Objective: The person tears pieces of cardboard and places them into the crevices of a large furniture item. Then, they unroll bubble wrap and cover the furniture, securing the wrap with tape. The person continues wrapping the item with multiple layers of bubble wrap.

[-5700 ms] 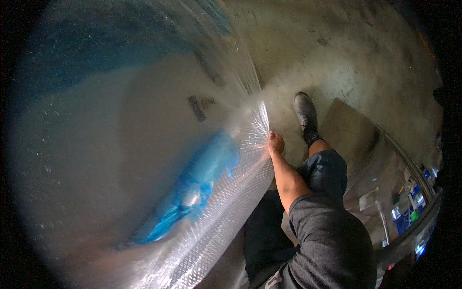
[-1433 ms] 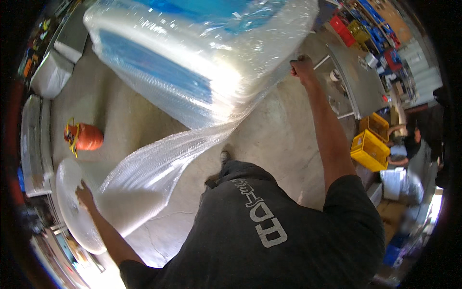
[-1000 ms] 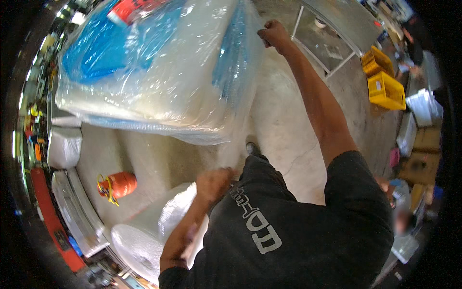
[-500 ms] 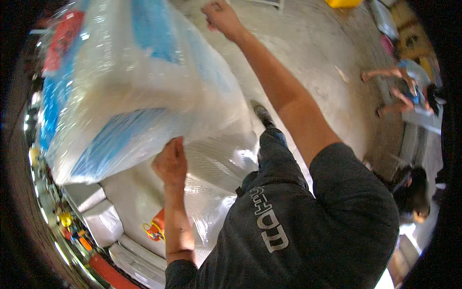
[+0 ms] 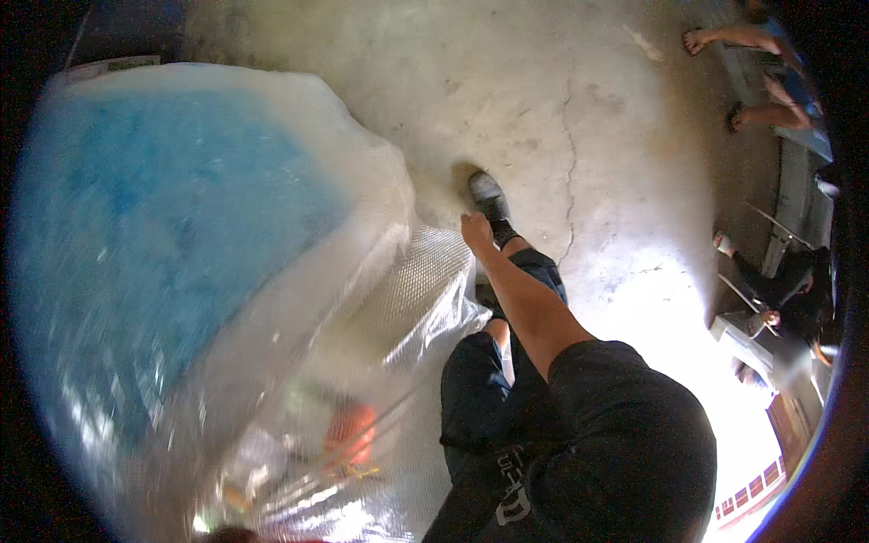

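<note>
Blue and white show through the clear wrap of the big bundle [image 5: 181,262] that fills the left half of your view; it is close to the camera and blurred, so what is inside cannot be made out beyond flat blue and pale layers. Low down, behind the plastic, an orange object [image 5: 351,433] shows dimly. Just to the right of the bundle a loose sheet of bubble wrap [image 5: 425,290] hangs off its edge and runs down toward your legs. Your right hand [image 5: 475,231] is at the top corner of that sheet, fingers curled closed on the plastic, the forearm stretched out from your dark sleeve. Your left hand is not in sight; it may be behind the bundle, but you cannot tell. Just past the right hand, your black shoe [image 5: 489,201] stands on the cracked concrete floor [image 5: 588,136]. Further right, well apart from you, other people are at the rim: bare feet [image 5: 724,41] at the top, and a person in dark clothes [image 5: 792,290] crouched beside a metal frame.
</note>
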The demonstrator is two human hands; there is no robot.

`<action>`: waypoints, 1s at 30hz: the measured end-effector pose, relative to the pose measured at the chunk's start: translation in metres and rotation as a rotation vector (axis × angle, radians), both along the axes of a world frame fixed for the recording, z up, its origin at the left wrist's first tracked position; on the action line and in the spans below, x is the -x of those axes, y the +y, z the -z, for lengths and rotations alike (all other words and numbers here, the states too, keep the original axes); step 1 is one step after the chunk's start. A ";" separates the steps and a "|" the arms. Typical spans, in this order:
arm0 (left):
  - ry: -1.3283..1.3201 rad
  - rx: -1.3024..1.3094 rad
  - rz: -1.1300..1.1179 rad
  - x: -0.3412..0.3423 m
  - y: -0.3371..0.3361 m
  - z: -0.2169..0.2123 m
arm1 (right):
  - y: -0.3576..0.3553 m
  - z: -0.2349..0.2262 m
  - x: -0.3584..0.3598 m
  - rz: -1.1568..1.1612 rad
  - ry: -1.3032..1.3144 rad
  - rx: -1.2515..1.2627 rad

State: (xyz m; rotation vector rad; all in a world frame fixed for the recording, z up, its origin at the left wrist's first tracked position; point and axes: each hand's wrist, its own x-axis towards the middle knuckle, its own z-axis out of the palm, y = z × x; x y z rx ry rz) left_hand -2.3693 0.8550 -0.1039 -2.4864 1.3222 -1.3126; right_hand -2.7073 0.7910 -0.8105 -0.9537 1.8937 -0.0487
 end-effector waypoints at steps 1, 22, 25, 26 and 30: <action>-0.035 -0.020 0.027 0.000 -0.005 0.004 | -0.001 0.023 -0.014 0.276 -0.066 -0.091; -0.208 -0.200 0.135 -0.020 -0.032 0.071 | -0.001 0.210 -0.197 0.186 -0.587 -0.037; -0.208 -0.222 0.153 -0.025 -0.033 0.072 | 0.004 0.186 -0.176 0.233 -0.136 -0.181; -0.207 -0.229 0.158 -0.027 -0.033 0.071 | 0.009 0.180 -0.167 0.312 -0.052 -0.219; -0.194 -0.244 0.165 -0.032 -0.033 0.073 | 0.018 0.175 -0.149 0.207 0.066 -0.344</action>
